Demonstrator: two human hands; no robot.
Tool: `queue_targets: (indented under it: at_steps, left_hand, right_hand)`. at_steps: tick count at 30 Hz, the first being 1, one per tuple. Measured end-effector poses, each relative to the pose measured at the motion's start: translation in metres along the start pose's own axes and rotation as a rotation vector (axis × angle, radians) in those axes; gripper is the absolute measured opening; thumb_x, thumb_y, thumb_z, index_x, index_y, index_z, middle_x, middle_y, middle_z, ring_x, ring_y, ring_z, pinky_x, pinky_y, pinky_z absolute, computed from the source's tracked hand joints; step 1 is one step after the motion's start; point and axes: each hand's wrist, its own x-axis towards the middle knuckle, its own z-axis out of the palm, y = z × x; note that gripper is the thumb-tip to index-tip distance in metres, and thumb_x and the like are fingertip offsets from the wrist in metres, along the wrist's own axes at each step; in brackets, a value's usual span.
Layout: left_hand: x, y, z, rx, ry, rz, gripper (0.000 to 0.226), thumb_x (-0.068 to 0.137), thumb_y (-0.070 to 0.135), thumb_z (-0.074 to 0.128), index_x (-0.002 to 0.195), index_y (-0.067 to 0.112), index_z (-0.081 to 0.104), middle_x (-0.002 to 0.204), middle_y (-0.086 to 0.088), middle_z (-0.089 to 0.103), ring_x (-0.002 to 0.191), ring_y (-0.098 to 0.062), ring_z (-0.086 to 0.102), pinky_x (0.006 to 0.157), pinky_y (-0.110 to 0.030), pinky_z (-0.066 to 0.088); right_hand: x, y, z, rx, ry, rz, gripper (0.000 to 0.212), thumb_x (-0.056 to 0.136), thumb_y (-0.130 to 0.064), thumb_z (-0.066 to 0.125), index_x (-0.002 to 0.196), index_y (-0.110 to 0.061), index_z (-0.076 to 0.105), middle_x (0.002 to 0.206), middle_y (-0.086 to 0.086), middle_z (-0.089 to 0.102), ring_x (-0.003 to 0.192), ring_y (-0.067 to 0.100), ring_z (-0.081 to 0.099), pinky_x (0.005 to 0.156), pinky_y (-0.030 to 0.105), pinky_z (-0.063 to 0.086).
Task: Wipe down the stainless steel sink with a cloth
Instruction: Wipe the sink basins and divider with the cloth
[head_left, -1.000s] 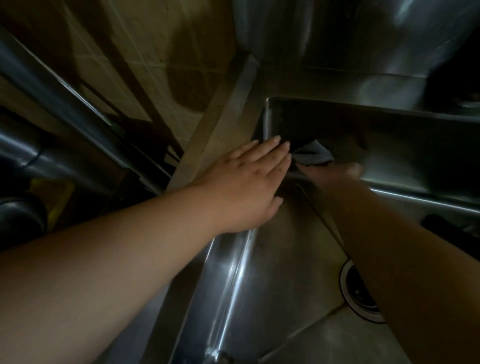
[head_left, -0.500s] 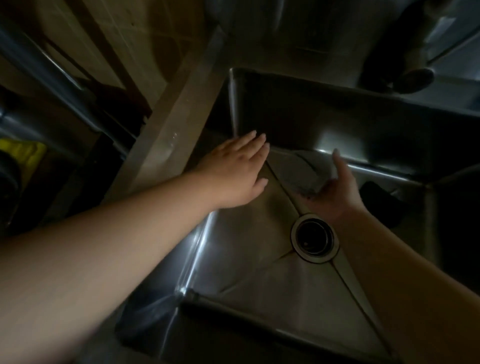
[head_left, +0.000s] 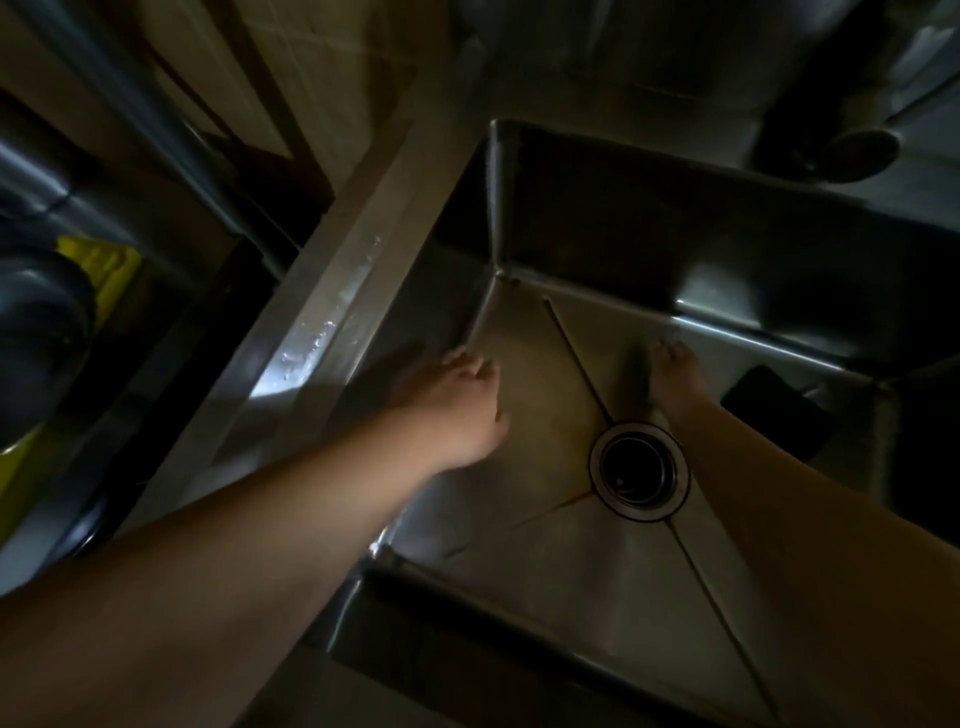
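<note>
The stainless steel sink (head_left: 519, 561) fills the middle of the view, with its round drain (head_left: 639, 470) in the floor. My right hand (head_left: 678, 382) is down on the sink floor just beyond the drain, blurred by motion. It holds the dark cloth (head_left: 638, 376), which shows as a smear on its left side against the steel. My left hand (head_left: 457, 405) is by the sink's left wall with loosely curled fingers and holds nothing.
A flat dark object (head_left: 774, 410) lies on the sink floor at the right. A round spray head (head_left: 852, 153) hangs over the far rim. The wet left rim (head_left: 332, 291) borders pipes and a yellow item (head_left: 98, 270) on the floor.
The view has tilted down over the basin. My right hand with the cloth has slid from the far left corner toward the drain. My left hand's fingers went from straight to curled.
</note>
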Motion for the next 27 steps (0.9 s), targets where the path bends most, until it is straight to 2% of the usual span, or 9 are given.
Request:
queue_targets:
  at_steps: [3,7,10,15,18,20,23,25,27]
  left_hand:
    - [0.003,0.006,0.021,-0.045,-0.106,-0.049,0.059,0.095,0.038,0.034,0.140,0.002,0.022,0.149,-0.016,0.025,0.136,-0.029,0.024,0.109,-0.036,0.024]
    - [0.014,0.006,0.068,-0.094,-0.271,-0.138,0.065,0.097,0.038,0.029,0.145,0.004,0.001,0.156,-0.011,-0.002,0.143,-0.026,0.000,0.114,-0.039,0.012]
    - [0.021,0.005,0.091,-0.174,-0.313,-0.221,0.077,0.093,0.045,0.034,0.144,0.006,-0.009,0.154,-0.009,-0.016,0.142,-0.025,-0.009,0.114,-0.038,0.004]
    - [0.019,-0.002,0.113,-0.259,-0.424,-0.305,0.096,0.085,0.058,0.043,0.143,0.007,-0.013,0.154,-0.008,-0.018,0.142,-0.029,-0.006,0.114,-0.040,0.006]
    - [0.017,-0.004,0.118,-0.245,-0.456,-0.301,0.097,0.085,0.057,0.043,0.142,0.004,-0.014,0.154,-0.012,-0.014,0.142,-0.030,-0.003,0.114,-0.043,0.006]
    - [0.018,-0.004,0.119,-0.246,-0.440,-0.287,0.094,0.086,0.055,0.043,0.144,0.003,-0.010,0.154,-0.015,-0.008,0.142,-0.030,-0.002,0.114,-0.045,0.005]
    - [0.021,-0.005,0.119,-0.242,-0.477,-0.273,0.094,0.084,0.059,0.041,0.145,0.009,-0.011,0.154,-0.012,-0.013,0.142,-0.029,-0.007,0.113,-0.047,0.001]
    - [0.022,-0.005,0.121,-0.273,-0.479,-0.312,0.103,0.080,0.064,0.043,0.144,0.008,-0.014,0.153,-0.009,-0.019,0.141,-0.027,-0.011,0.114,-0.043,-0.002]
    - [0.022,-0.004,0.124,-0.281,-0.445,-0.321,0.107,0.077,0.067,0.044,0.144,0.006,-0.012,0.153,-0.008,-0.021,0.141,-0.025,-0.014,0.113,-0.039,-0.004]
  right_hand:
    - [0.020,-0.013,0.032,-0.171,-0.084,-0.015,0.046,0.102,-0.023,0.027,0.141,0.001,0.030,0.146,0.021,0.034,0.135,0.034,0.031,0.108,0.036,0.024]
    - [0.033,-0.017,0.081,-0.581,-0.136,-0.135,0.047,0.102,-0.025,0.021,0.148,-0.017,0.019,0.156,0.014,0.011,0.143,0.034,0.007,0.115,0.043,0.003]
    - [0.040,-0.020,0.112,-0.636,-0.172,-0.246,0.048,0.100,-0.040,0.020,0.148,-0.031,0.020,0.159,0.005,0.002,0.144,0.034,-0.004,0.114,0.050,-0.007]
    - [0.016,-0.006,0.132,-0.879,-0.377,-0.638,0.051,0.100,-0.042,0.023,0.148,-0.030,0.014,0.159,0.003,0.003,0.145,0.030,-0.003,0.115,0.044,-0.004]
    - [-0.016,0.022,0.104,-0.960,-0.346,-0.937,0.047,0.090,-0.031,0.051,0.133,-0.012,0.051,0.140,0.016,0.048,0.128,0.040,0.044,0.103,0.051,0.036]
    - [-0.020,0.033,0.082,-0.959,-0.291,-0.891,0.036,0.088,-0.027,0.050,0.112,-0.006,0.068,0.117,0.018,0.065,0.106,0.041,0.062,0.082,0.053,0.051]
    - [-0.004,0.032,0.075,-1.059,-0.206,-0.658,0.070,0.097,-0.035,-0.008,0.140,-0.006,0.039,0.147,0.024,0.033,0.137,0.040,0.031,0.114,0.046,0.024]
    - [0.017,0.022,0.084,-0.838,-0.043,-0.404,0.056,0.099,-0.039,0.004,0.149,-0.018,0.020,0.157,0.016,0.009,0.144,0.035,0.004,0.116,0.042,0.001]
    - [0.036,0.002,0.102,-0.703,0.018,-0.316,0.049,0.101,-0.037,0.024,0.148,-0.025,0.022,0.158,0.013,0.005,0.144,0.035,-0.001,0.115,0.043,-0.002]
